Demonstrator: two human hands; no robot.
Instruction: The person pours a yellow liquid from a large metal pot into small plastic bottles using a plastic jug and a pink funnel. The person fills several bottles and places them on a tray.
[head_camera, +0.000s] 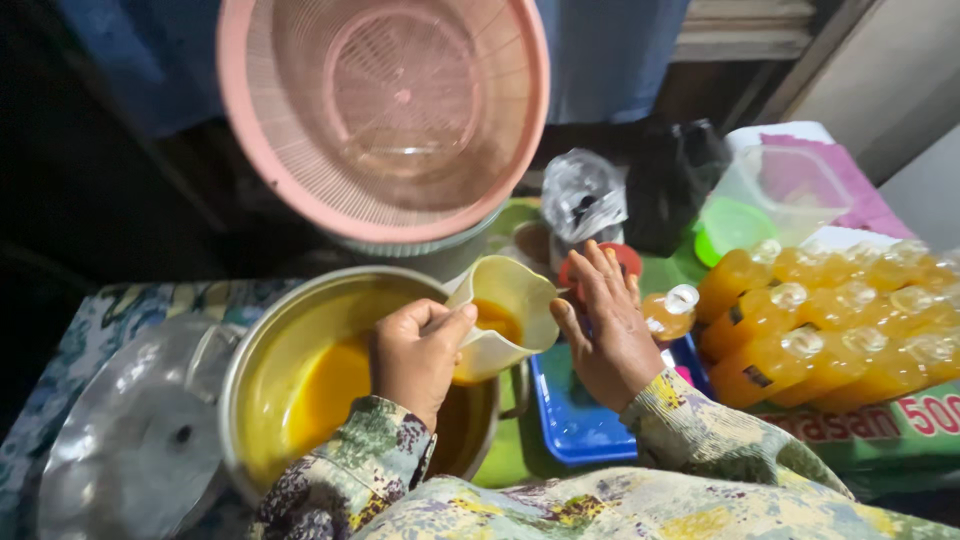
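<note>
Left hand (418, 352) grips a cream jug (505, 318) of orange liquid, tilted over a steel pot (262, 350) holding the same liquid. Right hand (605, 330), fingers (598, 268) spread, rests at a small bottle (668, 312) over a blue tray (572, 420). Filled orange bottles (840, 320) stacked right. Pink colander (385, 110) above, pot lid (135, 435) left.

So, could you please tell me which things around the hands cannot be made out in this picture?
Head view only:
- What the right hand reaches for: its own fingers hide it; only a red edge shows, so its grip is unclear.
- Handle of the cream jug: covered by the left hand.
- Bottom of the metal pot: under orange liquid.
- Contents of the black bag: opaque, dim.
- Rightmost orange bottles: cut by the frame edge.
</note>
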